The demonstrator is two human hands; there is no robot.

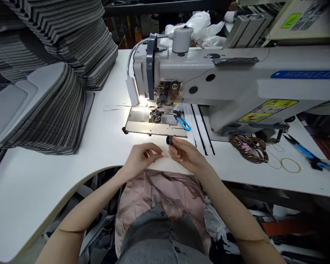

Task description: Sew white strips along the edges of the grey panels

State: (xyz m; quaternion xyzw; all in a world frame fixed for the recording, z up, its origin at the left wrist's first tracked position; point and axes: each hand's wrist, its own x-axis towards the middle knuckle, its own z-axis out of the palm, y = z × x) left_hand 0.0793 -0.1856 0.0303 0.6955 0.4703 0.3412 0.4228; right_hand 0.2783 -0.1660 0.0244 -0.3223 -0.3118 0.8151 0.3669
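Note:
My right hand (185, 152) pinches a small bobbin (169, 140) wound with dark thread, just above the table's front edge. A thin thread (175, 165) hangs below those fingers. Beside it, my left hand (143, 157) has its thumb and fingertips drawn together; whatever they hold is too fine to make out. Behind both hands is the lit needle area of a sewing machine (236, 80), its bed plate (137, 125) showing an exposed round hook part (157, 118). Blue-handled thread snips (183, 121) lie on the right part of the bed.
Tall stacks of grey fabric pieces (52, 110) fill the left of the white table (104, 121). To the right lie a brown patterned eye mask (249, 148), a yellow rubber band (290, 165) and blue-and-black scissors (305, 152). White plastic bags (200, 24) sit behind the machine.

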